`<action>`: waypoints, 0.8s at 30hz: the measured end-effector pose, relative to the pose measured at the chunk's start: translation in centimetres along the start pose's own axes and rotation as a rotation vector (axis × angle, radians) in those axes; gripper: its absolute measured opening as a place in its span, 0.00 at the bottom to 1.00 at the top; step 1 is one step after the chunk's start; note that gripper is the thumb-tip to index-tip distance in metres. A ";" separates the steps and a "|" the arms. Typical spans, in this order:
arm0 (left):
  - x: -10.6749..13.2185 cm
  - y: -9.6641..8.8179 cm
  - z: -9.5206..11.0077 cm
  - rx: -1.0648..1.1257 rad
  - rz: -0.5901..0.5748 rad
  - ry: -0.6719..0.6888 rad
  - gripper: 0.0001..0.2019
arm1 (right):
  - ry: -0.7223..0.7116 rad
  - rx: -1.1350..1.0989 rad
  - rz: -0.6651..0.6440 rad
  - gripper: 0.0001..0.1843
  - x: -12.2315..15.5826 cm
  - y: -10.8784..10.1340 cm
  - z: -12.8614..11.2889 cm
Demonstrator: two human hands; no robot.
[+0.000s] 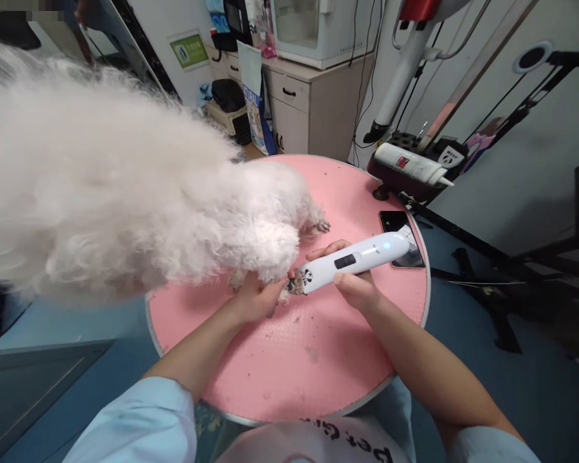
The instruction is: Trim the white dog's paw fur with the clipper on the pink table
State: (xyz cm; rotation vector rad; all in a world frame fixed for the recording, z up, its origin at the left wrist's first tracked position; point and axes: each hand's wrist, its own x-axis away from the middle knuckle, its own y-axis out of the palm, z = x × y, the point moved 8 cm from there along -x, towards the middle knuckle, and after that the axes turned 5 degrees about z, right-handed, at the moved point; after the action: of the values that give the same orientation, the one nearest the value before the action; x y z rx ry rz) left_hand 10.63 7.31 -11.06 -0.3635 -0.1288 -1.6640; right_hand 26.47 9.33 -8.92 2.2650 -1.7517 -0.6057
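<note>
A fluffy white dog (125,180) stands over the round pink table (318,360), reaching in from the left. My left hand (258,297) is closed around one of its paws (295,283), with the fingers partly hidden under the fur. In my right hand (359,286) is a white electric pet clipper (367,253) with a black switch and a lit blue light. Its left end touches or lies right beside the held paw; the exact contact is hidden. Another paw rests on the table farther back.
A phone (399,222) lies at the table's right edge, partly under the clipper. Behind it, a dark tool holder (390,177) carries a white tube (410,164). Loose hair bits dot the tabletop. A cabinet (289,96) and a food bag (255,103) stand at the back.
</note>
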 end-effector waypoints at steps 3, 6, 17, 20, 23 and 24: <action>0.0 0.1 0.2 0.021 -0.005 0.008 0.16 | 0.013 -0.019 0.049 0.23 0.0 -0.2 0.3; 0.1 -0.2 0.2 0.024 0.014 0.008 0.17 | 0.083 -0.080 0.042 0.23 -0.1 0.2 1.1; -0.3 -0.7 0.0 0.052 0.047 0.077 0.14 | 0.024 0.031 0.240 0.21 0.3 -1.2 0.2; -0.3 -0.8 0.2 0.069 0.082 0.083 0.12 | -0.049 0.171 0.209 0.21 1.0 -0.7 -0.2; -0.3 -1.1 0.8 0.053 0.134 0.124 0.09 | -0.112 0.274 0.255 0.21 1.6 -0.6 -0.5; -0.2 -1.2 0.9 0.057 0.145 0.138 0.08 | -0.126 0.292 0.279 0.20 1.8 -0.7 -0.6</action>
State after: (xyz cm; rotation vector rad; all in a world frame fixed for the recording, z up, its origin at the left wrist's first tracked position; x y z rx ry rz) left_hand 9.65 7.95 -10.10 -0.2095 -0.0454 -1.5330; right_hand 27.67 7.77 -8.99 2.1338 -2.2998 -0.4710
